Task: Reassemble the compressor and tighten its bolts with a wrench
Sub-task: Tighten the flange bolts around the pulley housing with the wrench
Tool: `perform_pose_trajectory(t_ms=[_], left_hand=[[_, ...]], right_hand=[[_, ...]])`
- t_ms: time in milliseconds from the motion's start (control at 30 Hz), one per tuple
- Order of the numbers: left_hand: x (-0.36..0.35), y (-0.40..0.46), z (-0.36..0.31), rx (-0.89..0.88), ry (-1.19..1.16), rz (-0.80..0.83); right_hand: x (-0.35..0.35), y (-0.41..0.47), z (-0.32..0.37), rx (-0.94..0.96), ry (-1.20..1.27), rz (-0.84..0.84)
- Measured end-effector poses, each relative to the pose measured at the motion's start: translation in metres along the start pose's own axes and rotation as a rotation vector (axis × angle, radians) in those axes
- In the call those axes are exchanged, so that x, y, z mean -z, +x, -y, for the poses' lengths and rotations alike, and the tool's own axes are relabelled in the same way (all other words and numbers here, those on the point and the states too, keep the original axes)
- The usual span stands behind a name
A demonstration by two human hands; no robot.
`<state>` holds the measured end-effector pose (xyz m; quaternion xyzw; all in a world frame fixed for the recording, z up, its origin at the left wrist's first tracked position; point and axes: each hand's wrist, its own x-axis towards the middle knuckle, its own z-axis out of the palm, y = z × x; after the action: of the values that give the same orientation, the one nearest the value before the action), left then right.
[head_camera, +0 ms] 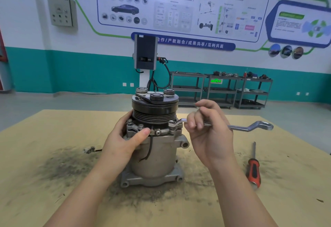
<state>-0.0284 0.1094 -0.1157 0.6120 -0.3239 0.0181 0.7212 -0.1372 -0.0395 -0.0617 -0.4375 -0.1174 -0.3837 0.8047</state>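
The compressor (154, 148) stood upright on the counter (44, 128), directly ahead of the person and between the two hands, its pulley (155, 109) on top and its flanged base resting on the board. The wrench (220, 126) lay nearly level, its long axis running from the compressor's upper right shoulder out to the right and slightly away. Its near ring end sat over a bolt (172, 123) at the right side of the housing, just under the pulley, while the far ring end hung free in the air, well clear of the body.

The right hand (207, 128) was the nearer one to that bolt. Its fingers were curled round the wrench shank close to the seated ring, so most of the handle stuck out beyond the grip. The left hand (125, 137) wrapped the left side of the housing, thumb across the front near a clamp screw and fingers reaching behind, apparently steadying the body.

By my reading the step in hand was tightening the right-side bolt, and the swing would be an arc about that bolt in a roughly level plane. A grip farther out along the handle would likely give more leverage. A screwdriver (254, 169) lay on the counter to the right, apart from both hands.
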Motion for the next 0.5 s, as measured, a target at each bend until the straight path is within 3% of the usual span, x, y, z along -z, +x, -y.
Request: perform_pose_trajectory(t_ms=[200,500], left_hand=[[0.0013,0.0003,-0.0019,0.014,-0.006,0.015],[0.0000,-0.0025,-0.0048,0.002,0.048,0.000]], right_hand=[[0.0037,0.0032,0.0010,-0.119,0.115,-0.058],[-0.0010,-0.0010,-0.0066,-0.083,0.177,-0.209]])
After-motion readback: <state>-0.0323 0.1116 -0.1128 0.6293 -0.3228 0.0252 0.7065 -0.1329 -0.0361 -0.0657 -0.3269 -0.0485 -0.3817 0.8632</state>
